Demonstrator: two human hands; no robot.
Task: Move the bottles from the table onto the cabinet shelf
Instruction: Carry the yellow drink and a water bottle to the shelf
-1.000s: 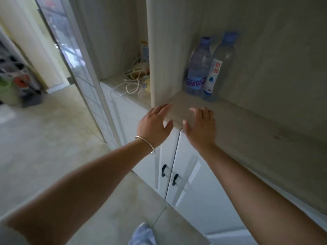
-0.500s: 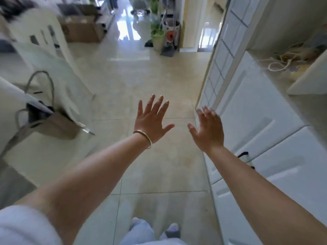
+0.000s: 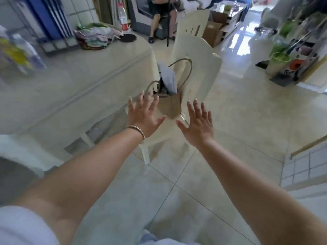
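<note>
The cream table (image 3: 74, 80) fills the left of the head view. A clear bottle with a red cap and red label (image 3: 123, 20) stands upright at its far end. Blurred bottles with yellow and purple labels (image 3: 19, 52) stand at the table's left edge. My left hand (image 3: 144, 115), with a bangle on the wrist, is stretched out in front of me with fingers spread and nothing in it. My right hand (image 3: 199, 121) is beside it, also spread and holding nothing. Both hands hover over the chair, apart from the table. The cabinet shelf is out of view.
A cream chair (image 3: 196, 71) stands by the table's corner with a brown bag (image 3: 169, 103) on its seat. A pile of cloths (image 3: 95, 36) and a dark round mat (image 3: 128, 38) lie on the table. A person sits at the back (image 3: 161, 13). Buckets and clutter stand at the right.
My view has swung from the cabinet shelf with two bottles round to the table and chair. Both hands stayed outstretched and holding nothing.
</note>
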